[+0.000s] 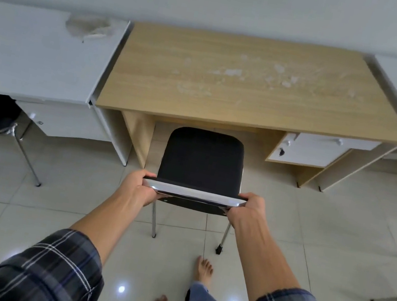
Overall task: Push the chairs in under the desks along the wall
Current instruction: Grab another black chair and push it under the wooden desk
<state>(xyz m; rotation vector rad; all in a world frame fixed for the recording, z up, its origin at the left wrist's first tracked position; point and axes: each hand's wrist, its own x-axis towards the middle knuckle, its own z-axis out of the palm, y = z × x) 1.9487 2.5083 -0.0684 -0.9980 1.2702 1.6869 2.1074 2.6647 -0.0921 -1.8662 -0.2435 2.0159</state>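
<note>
1. Both hands clamp the chrome top rail of the black chair: left hand wraps the rail's left end, right hand its right end. Grip looks symmetric; neither hand is nearer.
2. Chair stands on the tiled floor, straight ahead of the person, its seat pointing away toward the wall.
3. Wooden counter lies directly beyond. The seat's far edge sits about at the front of the knee gap, between the left side panel and the drawer unit.
4. Rail's long axis runs left to right, roughly parallel to the counter's front edge.
5. Judgement: a straight forward push suits; the chair appears centred on the gap, slightly closer to the left panel.
6. Rear legs are well outside the counter.
</note>
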